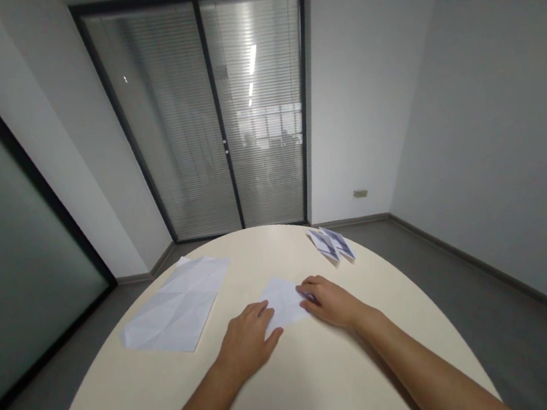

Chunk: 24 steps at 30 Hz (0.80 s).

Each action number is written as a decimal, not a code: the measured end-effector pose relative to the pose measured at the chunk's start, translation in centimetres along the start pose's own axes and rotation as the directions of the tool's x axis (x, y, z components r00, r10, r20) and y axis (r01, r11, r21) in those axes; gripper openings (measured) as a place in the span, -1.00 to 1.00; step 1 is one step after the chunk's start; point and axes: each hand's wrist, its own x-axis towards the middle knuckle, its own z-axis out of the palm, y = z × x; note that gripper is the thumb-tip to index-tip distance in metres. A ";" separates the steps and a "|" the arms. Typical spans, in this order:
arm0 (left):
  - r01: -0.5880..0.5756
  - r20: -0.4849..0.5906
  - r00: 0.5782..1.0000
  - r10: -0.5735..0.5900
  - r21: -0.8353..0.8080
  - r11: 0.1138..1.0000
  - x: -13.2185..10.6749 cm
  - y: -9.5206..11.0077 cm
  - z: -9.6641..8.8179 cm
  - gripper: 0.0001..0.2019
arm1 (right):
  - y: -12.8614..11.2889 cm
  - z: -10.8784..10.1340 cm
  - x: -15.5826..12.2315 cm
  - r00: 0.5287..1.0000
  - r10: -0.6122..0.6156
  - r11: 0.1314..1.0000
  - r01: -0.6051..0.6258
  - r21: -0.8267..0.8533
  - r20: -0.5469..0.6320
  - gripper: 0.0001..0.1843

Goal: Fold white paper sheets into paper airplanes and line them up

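Desk [298,390] spreads under both your grips, with a larger creased sheet [180,304] beyond and left of the left grip. Your smaller white paper [283,300] lies between the grips, probably light, thin and quick to crease; best held by opposite side edges. Your left grip [249,340] rests at the left edge, thumb and fingers apart; you cannot tell whether the right grip [331,301] pinches the right edge. Fingers hide parts of both edges.

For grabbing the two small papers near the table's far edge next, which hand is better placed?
Likely the right hand: the two small papers lie beyond it; the left hand is farther away.
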 end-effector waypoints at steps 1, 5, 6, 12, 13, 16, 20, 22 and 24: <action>0.002 0.000 1.000 -0.002 0.003 1.000 0.0 0.1 -0.1 -0.67 | -0.2 0.0 -0.1 1.000 -0.006 1.000 0.006 -0.008 0.009 -0.69; 0.032 -0.004 0.999 -0.032 0.013 0.999 0.2 0.2 -0.3 -0.69 | -1.0 0.5 -0.5 0.998 -0.019 0.999 0.022 -0.048 0.067 -0.52; 0.043 -0.009 0.999 -0.043 0.011 0.999 0.2 0.2 -0.3 -0.69 | -1.2 0.7 -0.6 0.997 -0.017 0.998 0.021 -0.056 0.076 -0.45; 0.062 -0.025 0.998 -0.063 -0.041 0.997 0.3 -0.9 0.3 -0.65 | -0.7 0.9 -0.6 0.996 -0.060 0.997 0.064 -0.044 0.068 -0.39; 0.062 -0.021 0.998 -0.063 -0.045 0.997 0.3 -1.1 0.3 -0.65 | -0.6 0.8 -0.5 0.995 -0.079 0.996 0.082 -0.034 0.061 -0.45; 0.060 -0.007 0.998 -0.061 -0.042 0.997 0.4 -1.2 0.2 -0.66 | -0.3 0.5 -0.2 0.992 -0.121 0.992 0.122 -0.017 0.038 -0.64; 0.056 -0.010 0.998 -0.056 -0.042 0.998 0.4 -0.9 -0.1 -0.68 | -0.3 0.3 -0.1 0.992 -0.126 0.992 0.126 -0.030 0.020 -0.73; 0.052 -0.016 0.998 -0.053 -0.044 0.998 0.4 -0.9 -0.1 -0.68 | -0.3 0.3 -0.2 0.992 -0.125 0.992 0.126 -0.031 0.013 -0.72; 0.049 -0.022 0.998 -0.050 -0.045 0.998 0.4 -0.9 0.0 -0.69 | -0.3 0.2 -0.2 0.992 -0.122 0.992 0.122 -0.029 0.008 -0.70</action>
